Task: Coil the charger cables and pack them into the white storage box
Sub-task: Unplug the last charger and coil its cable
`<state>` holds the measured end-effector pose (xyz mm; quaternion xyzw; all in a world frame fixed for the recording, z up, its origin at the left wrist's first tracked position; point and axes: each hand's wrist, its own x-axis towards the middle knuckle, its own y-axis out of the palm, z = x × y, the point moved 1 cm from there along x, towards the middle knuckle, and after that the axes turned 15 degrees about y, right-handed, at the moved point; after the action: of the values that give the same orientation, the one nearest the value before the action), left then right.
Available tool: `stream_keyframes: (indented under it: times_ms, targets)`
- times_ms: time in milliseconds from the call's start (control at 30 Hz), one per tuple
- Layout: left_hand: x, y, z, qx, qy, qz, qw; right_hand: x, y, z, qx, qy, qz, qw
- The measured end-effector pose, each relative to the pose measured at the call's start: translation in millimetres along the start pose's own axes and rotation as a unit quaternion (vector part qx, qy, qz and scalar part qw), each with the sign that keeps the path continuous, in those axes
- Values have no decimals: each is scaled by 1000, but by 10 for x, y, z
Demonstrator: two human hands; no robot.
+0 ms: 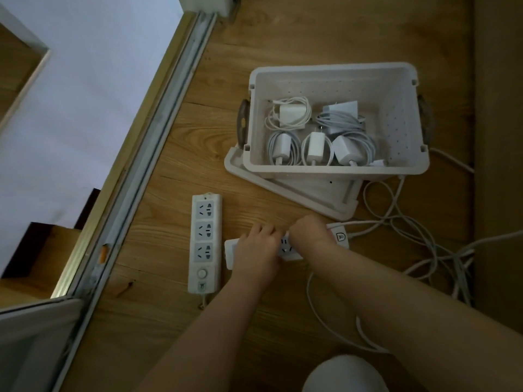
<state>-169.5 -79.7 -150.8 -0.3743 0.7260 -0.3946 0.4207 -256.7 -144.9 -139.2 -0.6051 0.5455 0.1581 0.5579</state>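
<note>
In dim light, a wooden floor [283, 38] meets a metal track [158, 114] and, perhaps, a white door [85, 80].

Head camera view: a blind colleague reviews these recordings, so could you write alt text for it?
The left hand and right hand are on a white power strip lying on a wooden floor. Behind it, a white storage box, partly on its lid, holds five coiled chargers. A second power strip lies left, and loose white cables trail right.

Dotted storage box [325, 86] and chargers [291, 111] are white; floor [175, 171] is brown wood-grain.
</note>
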Motion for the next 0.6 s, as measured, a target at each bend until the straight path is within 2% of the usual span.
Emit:
stream_keyframes:
  times_ms: [100,400,600]
  targets:
    - [8,-12,-1,-7,1,-3,1000,-62,-9,-22,-32,-20,-50,998]
    - [-34,29,25,3,17,-5,1000,-280,-14,-74,59,41,-39,997]
    - [-19,3,25,1,-4,15,1000,-604,-232,-213,83,47,-132,987]
